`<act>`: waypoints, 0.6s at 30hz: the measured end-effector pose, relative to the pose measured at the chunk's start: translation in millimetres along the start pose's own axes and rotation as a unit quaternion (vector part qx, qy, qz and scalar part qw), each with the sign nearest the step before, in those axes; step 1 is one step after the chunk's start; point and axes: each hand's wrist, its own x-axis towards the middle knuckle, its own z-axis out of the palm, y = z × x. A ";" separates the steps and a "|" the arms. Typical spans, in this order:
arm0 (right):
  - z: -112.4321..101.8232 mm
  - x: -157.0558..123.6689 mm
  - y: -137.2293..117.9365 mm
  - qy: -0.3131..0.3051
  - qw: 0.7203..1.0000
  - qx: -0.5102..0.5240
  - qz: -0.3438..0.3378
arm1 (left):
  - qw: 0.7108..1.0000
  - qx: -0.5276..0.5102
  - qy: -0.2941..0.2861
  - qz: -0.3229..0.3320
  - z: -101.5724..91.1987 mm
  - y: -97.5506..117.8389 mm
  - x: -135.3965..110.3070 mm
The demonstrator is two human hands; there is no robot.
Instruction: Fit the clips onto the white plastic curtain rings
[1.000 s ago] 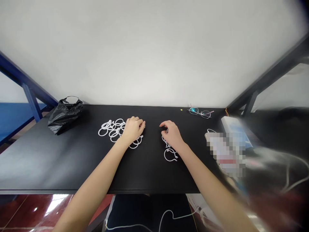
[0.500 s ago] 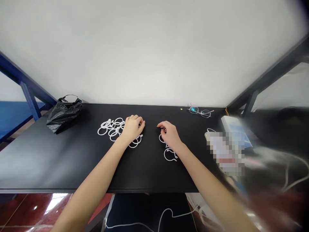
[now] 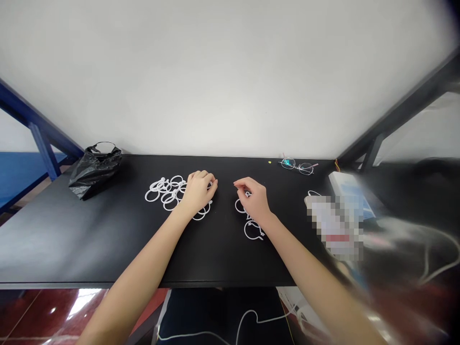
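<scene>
Several thin white rings with small clasps, like plastic curtain rings [image 3: 152, 196], lie in an overlapping pile on the black table, left of centre. My left hand [image 3: 199, 189] rests over the right end of this pile, palm down. Its thumb and fingers are curled together, and a bit of white shows in the gap between them. To the right, my right hand [image 3: 253, 194] hovers over a smaller group of white rings [image 3: 251, 231]. Its thumb and forefinger are pinched together, pointing left. Whatever lies between the fingertips of either hand is too small or hidden to make out.
A black plastic bag [image 3: 95, 171] sits at the back left of the black table [image 3: 108, 249]. Eyeglasses [image 3: 297, 166] lie near the wall at the back right. A white box [image 3: 350, 191] and a blurred-out item [image 3: 334, 230] stand at the right. White cable [image 3: 251, 314] hangs below the front edge.
My right forefinger and thumb have drawn together into a pinch, and the hand has shifted slightly. My left hand has barely moved, its thumb edging a little right.
</scene>
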 end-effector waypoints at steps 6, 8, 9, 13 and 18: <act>-1.5 0.4 -7.9 0.037 0.998 0.013 -0.043 | 1.000 -0.008 0.001 0.004 -2.8 3.3 0.2; -1.7 0.4 -9.3 0.042 0.998 0.014 -0.054 | 1.000 -0.021 0.013 0.010 -5.2 7.5 0.0; -1.7 0.3 -9.7 0.042 0.997 0.014 -0.056 | 0.999 -0.033 0.021 0.018 -6.9 10.6 -0.3; -0.5 0.1 -10.0 0.036 0.998 0.017 -0.050 | 0.989 -0.091 0.032 0.109 -12.4 27.6 -3.9; 0.8 -0.6 -8.6 0.042 0.997 0.037 -0.053 | 0.974 -0.112 0.019 0.195 -9.5 40.7 -9.1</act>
